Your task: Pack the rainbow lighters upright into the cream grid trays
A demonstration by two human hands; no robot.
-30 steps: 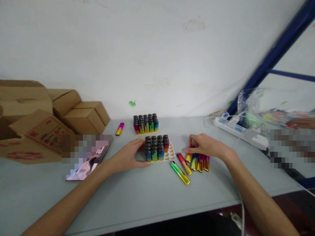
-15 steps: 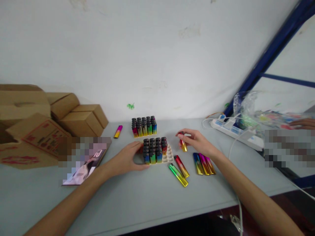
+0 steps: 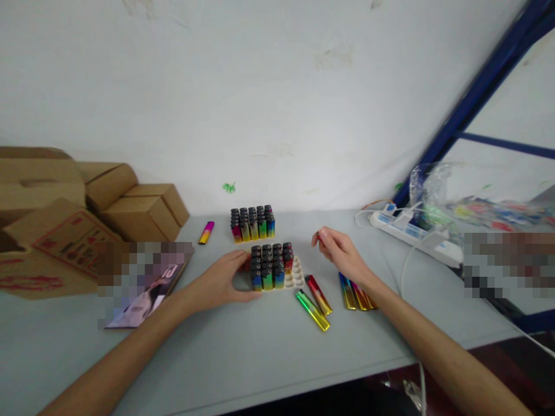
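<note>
My left hand point(image 3: 221, 280) grips the left side of a white tray point(image 3: 297, 273), thumb at the front and fingers behind. Several upright lighters point(image 3: 267, 277) with black tops fill most of it; bare slots show on its right. Right of the tray, my right hand point(image 3: 340, 251) is closed around a lighter point(image 3: 318, 235), mostly hidden by the fingers. A red-gold lighter point(image 3: 318, 294) and a green-yellow lighter point(image 3: 313, 311) lie in front of the tray. Partly under my right wrist lies a row of blue, purple and gold lighters point(image 3: 349, 293).
A second block of upright lighters point(image 3: 253, 225) stands near the wall. One purple-yellow lighter point(image 3: 206, 233) lies left of it. Cardboard boxes point(image 3: 147, 211) and a partly blurred picture panel point(image 3: 151, 289) are at left. A power strip point(image 3: 416, 237) with cables lies at right.
My right hand has turned and its fingers have curled inward, so the red-gold lighter in it is now mostly covered. My left hand stays on the tray. A hand at the far right has gone from view.
</note>
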